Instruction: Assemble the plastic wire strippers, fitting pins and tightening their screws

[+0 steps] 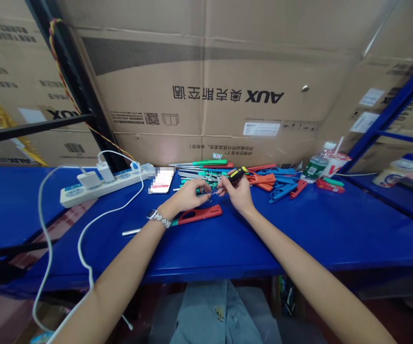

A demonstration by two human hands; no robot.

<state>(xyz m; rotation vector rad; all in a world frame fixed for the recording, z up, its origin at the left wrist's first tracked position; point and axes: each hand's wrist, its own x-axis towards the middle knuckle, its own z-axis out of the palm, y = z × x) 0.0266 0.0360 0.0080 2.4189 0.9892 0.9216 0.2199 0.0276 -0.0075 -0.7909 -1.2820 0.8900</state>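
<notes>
Nearest me runs the bare front of the blue table (206,253), and on it lies the red lighter (202,214), my landmark. Just beyond it I have the right hand (240,193) with fingers closed around a yellow-and-black screwdriver (238,174); the left hand (195,193) has its fingers curled in, though I can't tell on what. Past the lighter sit jumbled green-and-metal parts (206,178), with a power strip (120,183) farther left and a bottle (314,169) well right. Behind everything, a printed carton (227,62) walls off the room.
</notes>
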